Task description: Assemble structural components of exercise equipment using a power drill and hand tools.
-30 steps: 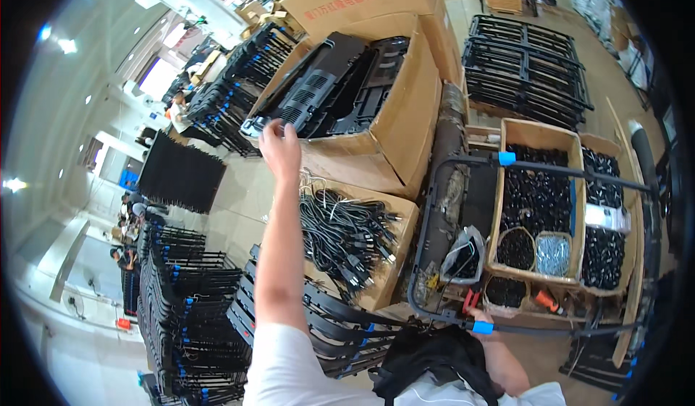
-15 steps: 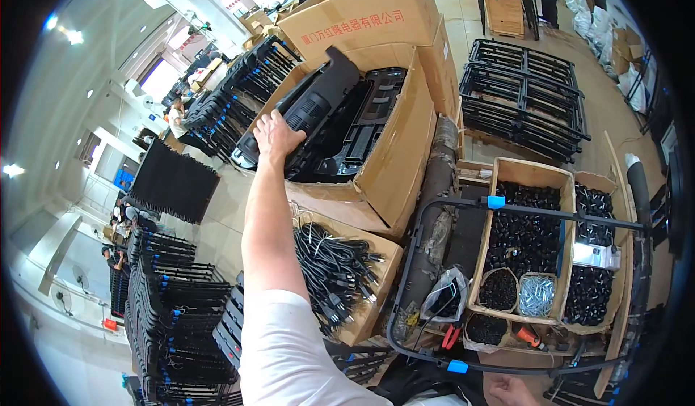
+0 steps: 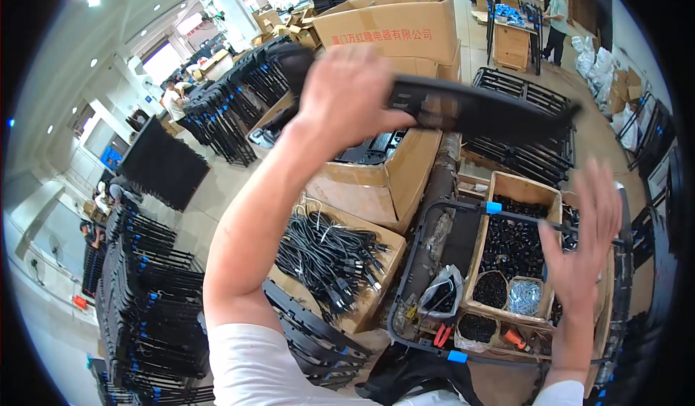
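Note:
My left hand (image 3: 347,91) grips a long black plastic panel (image 3: 478,109) and carries it above a cardboard carton (image 3: 416,178). The panel reaches rightward from the hand, slightly smeared by motion. Other black plastic parts (image 3: 373,149) lie inside the carton, partly hidden by the hand and panel. On the right, my right hand (image 3: 583,243) is raised, its fingers spread and holding nothing. It hovers over the parts bins, below the panel's right end. Under it lies a black tubular frame (image 3: 394,319) with blue clips (image 3: 494,208), over the workbench.
A wooden bin (image 3: 517,247) holds small black parts, with silver screws (image 3: 524,296) beside them. Red-handled pliers (image 3: 442,335) and an orange tool (image 3: 515,338) lie nearby. Coiled black cables (image 3: 329,258) fill a low carton. Stacked black frames (image 3: 152,297) stand left; a person (image 3: 556,22) stands far right.
My left hand has lifted the panel out of the carton and brought it up and rightward. My right hand has risen from the lower edge and opened. The view has shifted slightly.

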Motion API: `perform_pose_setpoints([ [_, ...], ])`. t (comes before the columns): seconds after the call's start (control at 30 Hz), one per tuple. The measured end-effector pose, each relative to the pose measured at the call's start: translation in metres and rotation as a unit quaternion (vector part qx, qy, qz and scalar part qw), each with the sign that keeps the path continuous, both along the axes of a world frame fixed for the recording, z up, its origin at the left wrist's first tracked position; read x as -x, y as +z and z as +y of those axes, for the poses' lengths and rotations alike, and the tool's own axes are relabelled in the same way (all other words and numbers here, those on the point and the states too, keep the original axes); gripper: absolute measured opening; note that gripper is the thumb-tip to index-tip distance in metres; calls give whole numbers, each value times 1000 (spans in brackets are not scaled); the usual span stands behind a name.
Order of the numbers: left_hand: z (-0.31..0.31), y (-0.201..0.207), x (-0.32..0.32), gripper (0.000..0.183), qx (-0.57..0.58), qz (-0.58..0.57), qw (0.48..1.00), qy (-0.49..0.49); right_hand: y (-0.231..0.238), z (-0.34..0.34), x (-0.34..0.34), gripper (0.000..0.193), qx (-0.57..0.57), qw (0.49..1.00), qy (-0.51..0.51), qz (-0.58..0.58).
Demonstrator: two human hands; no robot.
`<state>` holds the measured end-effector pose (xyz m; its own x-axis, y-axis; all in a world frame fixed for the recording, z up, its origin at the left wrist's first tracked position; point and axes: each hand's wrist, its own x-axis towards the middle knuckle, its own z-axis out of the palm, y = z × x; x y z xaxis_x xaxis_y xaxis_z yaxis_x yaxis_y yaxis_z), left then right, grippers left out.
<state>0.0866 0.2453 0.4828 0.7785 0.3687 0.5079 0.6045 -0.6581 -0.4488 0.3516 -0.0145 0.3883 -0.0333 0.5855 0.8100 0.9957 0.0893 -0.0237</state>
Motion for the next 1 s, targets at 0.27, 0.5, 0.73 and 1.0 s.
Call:
perform_pose_setpoints([
  [0.27,-71,-75,-24,72,53,-120,933,-335,-103,11,46,37,269,918,-13,292],
  [0.5,-102,-209,20,40,453,-590,641,-190,-341,16,108,31,332,660,-12,673],
  [0.73,-162,-326,66,29,533,-631,564,-18,-373,43,166,50,290,684,-74,665],
  [1.0,-186,-349,6,23,538,-524,661,20,-402,15,114,57,353,702,-41,617],
])
